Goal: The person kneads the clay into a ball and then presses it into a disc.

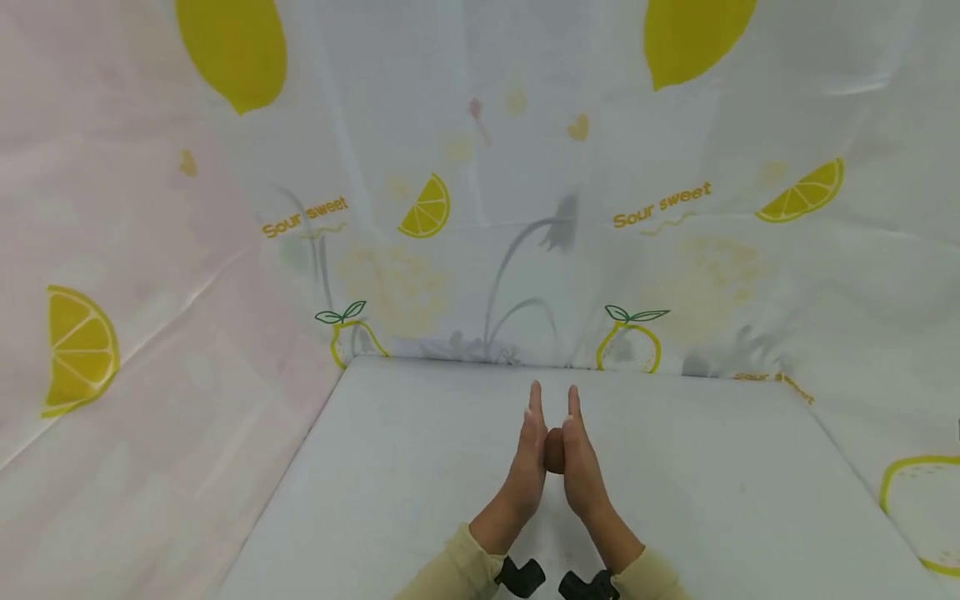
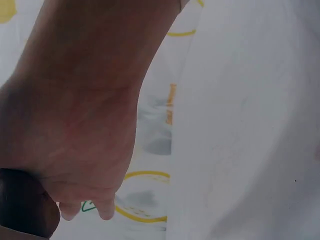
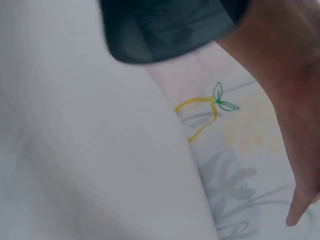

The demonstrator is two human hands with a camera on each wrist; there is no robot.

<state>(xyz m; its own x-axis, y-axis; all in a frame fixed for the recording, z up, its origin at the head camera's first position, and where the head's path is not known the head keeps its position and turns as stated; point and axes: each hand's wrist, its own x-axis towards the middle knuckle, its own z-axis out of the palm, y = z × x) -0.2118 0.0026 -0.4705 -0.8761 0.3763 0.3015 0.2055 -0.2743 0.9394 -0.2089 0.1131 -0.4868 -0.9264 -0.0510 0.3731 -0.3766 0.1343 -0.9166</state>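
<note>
Between my two upright palms sits a small brown ball [image 1: 554,451], its surface smooth and plain. My left hand [image 1: 527,467] presses it from one side with straight fingers pointing forward. From the other side my right hand [image 1: 583,467] touches it, fingers straight too. Both hands are over the white table [image 1: 420,467]. In the left wrist view the ball [image 2: 25,205] looks dark at the lower left, beside the right hand [image 2: 75,140]. The right wrist view catches the left hand [image 3: 305,160] at its right edge, and the ball is hidden there.
A lemon-print curtain [image 1: 465,275] stands along the table's back edge and rises at both sides. Dark wrist devices, one on the left wrist [image 1: 521,577] and one on the right [image 1: 588,585], are close to each other below the hands.
</note>
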